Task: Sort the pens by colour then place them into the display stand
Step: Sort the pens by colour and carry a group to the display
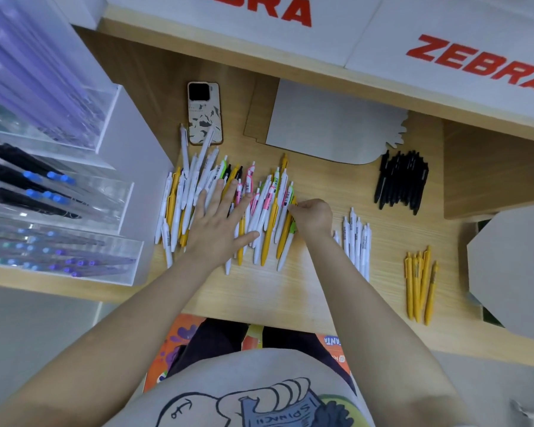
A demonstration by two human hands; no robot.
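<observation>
A mixed heap of white, yellow, pink and green pens [269, 217] lies in the middle of the wooden counter [272, 291]. My left hand [221, 221] lies flat on the heap with fingers spread and straight. My right hand [312, 217] is at the heap's right edge, its fingers curled and pinching a pen there; which pen I cannot tell. Sorted groups lie to the right: white pens [356, 241], yellow pens [420, 282] and black pens [401, 183]. The clear acrylic display stand [59, 192] on the left holds dark and purple pens in tiers.
A phone [204, 112] in a patterned case lies behind the heap. A grey card sheet [330, 124] sits at the back, another grey board [512, 272] at the right edge. White boxes with red lettering [475, 57] stand on the raised shelf behind.
</observation>
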